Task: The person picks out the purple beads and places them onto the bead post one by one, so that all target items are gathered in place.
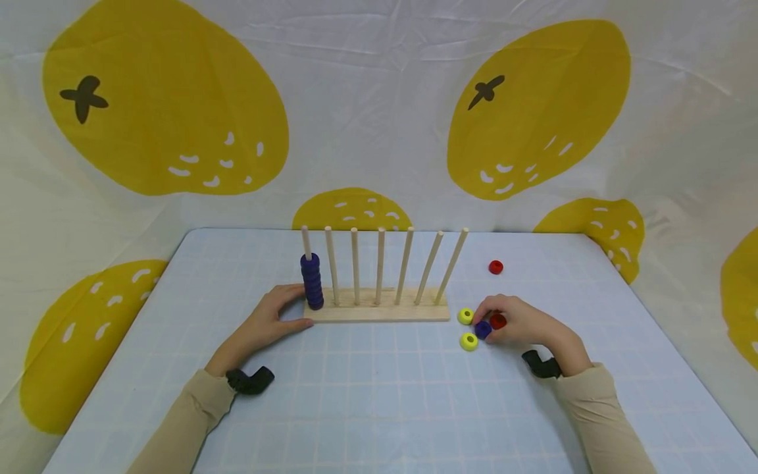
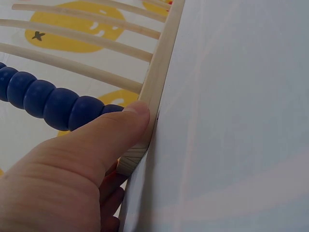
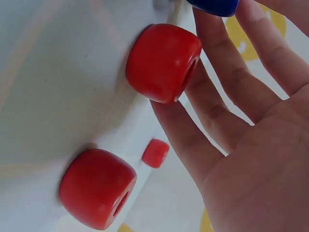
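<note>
My left hand (image 1: 266,322) grips the left end of a wooden peg rack (image 1: 379,313), thumb on the front edge and fingers behind, as the left wrist view shows. Several blue beads (image 2: 60,107) are stacked on its leftmost peg. To the right of the rack, my right hand (image 1: 521,322) pinches a loose blue bead (image 1: 483,330) between thumb and fingers. A red bead (image 3: 164,63) sits against the fingers of that hand. Another red bead (image 3: 96,188) lies close by on the table; in the head view the hand seems to cover it.
Two yellow beads, one farther (image 1: 466,316) and one nearer (image 1: 468,342), lie just left of the right hand. Toward the back right is a red bead (image 1: 496,267). The other upright pegs (image 1: 380,263) carry no beads. Patterned cloth (image 1: 379,118) hangs behind the table (image 1: 367,408).
</note>
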Demonstrator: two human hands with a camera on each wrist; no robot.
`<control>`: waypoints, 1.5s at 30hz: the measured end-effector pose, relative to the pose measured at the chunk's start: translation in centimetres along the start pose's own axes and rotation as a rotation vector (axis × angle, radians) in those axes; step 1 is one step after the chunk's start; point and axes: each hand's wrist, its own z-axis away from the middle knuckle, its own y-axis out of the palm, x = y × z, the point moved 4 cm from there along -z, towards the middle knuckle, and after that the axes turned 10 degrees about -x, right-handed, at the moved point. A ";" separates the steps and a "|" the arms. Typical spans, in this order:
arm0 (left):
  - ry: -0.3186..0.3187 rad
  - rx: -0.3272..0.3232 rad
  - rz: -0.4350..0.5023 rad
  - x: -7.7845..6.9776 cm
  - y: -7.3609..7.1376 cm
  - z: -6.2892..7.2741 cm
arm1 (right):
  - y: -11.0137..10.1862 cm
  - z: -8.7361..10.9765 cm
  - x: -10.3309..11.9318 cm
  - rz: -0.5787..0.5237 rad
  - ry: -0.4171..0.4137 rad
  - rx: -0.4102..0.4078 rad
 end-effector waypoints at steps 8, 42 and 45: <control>0.018 0.000 -0.001 -0.1 0.0 0.0 | -0.4 0.1 0.7 -0.028 -0.049 -0.030; 0.005 0.008 -0.002 -0.2 0.0 0.1 | -1.8 0.1 4.4 -0.170 -0.211 -0.334; 0.007 0.010 -0.002 -0.3 0.0 0.0 | -1.9 0.2 4.8 -0.194 -0.228 -0.348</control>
